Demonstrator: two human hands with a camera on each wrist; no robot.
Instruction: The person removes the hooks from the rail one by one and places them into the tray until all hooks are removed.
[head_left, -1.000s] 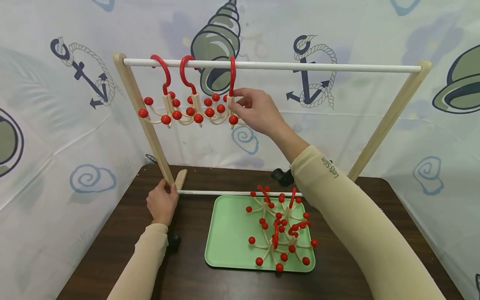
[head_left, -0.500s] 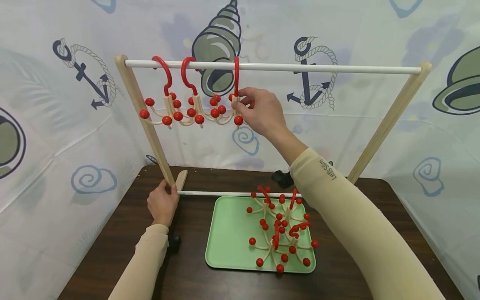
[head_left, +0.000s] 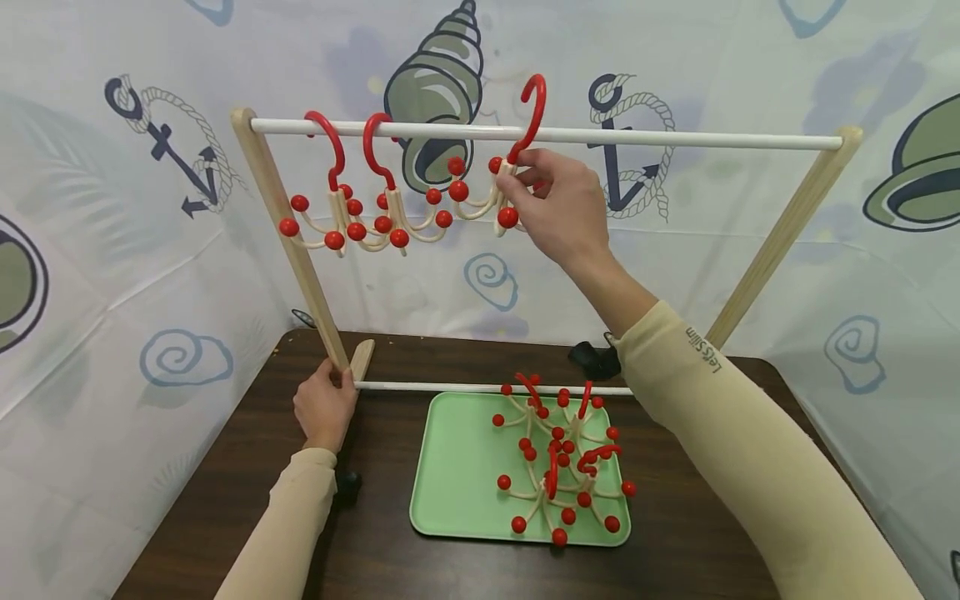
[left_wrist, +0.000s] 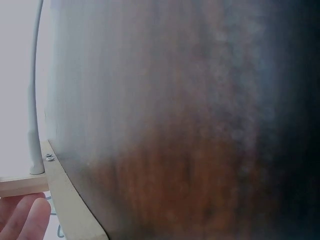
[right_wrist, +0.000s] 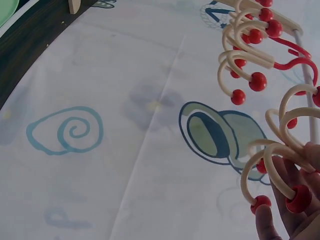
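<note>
Your right hand (head_left: 566, 208) pinches the hanger (head_left: 506, 171) by its pale stem, right of two hung hangers (head_left: 393, 202). Its long axis stands nearly upright, leaning right; the smooth red hook (head_left: 538, 108) rises above the white bar (head_left: 675, 139), curling left. Round beads (head_left: 458, 191) tip curved prongs (head_left: 474, 217). Your left hand (head_left: 324, 408) grips the wooden post (head_left: 307, 275) low at left.

Head view, up high, looks forward and down, rack rail (head_left: 585, 137) at twelve o'clock! Left wrist faces the dark tabletop (left_wrist: 170, 180), tight in; the left hand (left_wrist: 25, 219), at its eight, head shares. Right wrist faces printed cloth (right_wrist: 125, 170); the nearby held hanger (right_wrist: 287, 151), at its four, head shares too!
</note>
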